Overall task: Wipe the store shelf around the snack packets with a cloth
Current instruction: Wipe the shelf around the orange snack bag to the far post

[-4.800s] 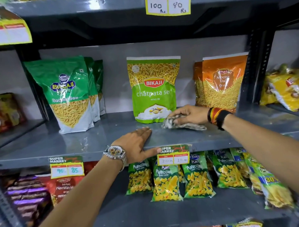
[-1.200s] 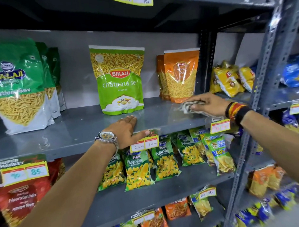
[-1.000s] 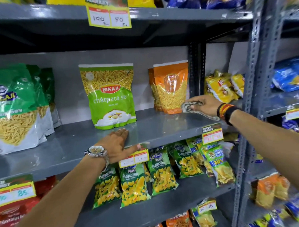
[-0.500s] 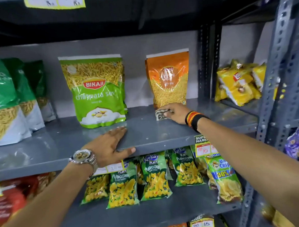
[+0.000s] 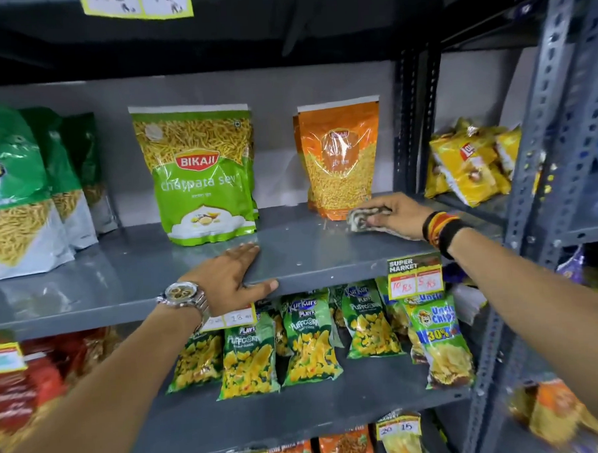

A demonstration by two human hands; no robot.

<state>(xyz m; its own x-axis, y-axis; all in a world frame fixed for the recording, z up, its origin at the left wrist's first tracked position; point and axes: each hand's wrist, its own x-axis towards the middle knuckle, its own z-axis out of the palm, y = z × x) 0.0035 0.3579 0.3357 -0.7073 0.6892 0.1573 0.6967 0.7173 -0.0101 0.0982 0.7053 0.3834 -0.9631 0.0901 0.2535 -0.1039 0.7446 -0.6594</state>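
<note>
— Right hand?
— Clamped on the cloth, pressed to the grey shelf just in front of the orange packet, perhaps touching its base.
— Left hand?
— Spread flat, fingers apart, thumb hooked over the shelf's front edge.
— Room?
— Bare strip left of the orange packet, up to the green Bikaji packet.

Head camera looks forward and down, close to the shelf (single view).

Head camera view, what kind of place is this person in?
Almost certainly a small grocery shop. Metal shelf racks hold stocked snack packets such as the green sev packet, and a price tag printed "Super Market" hangs on the shelf edge.
</note>
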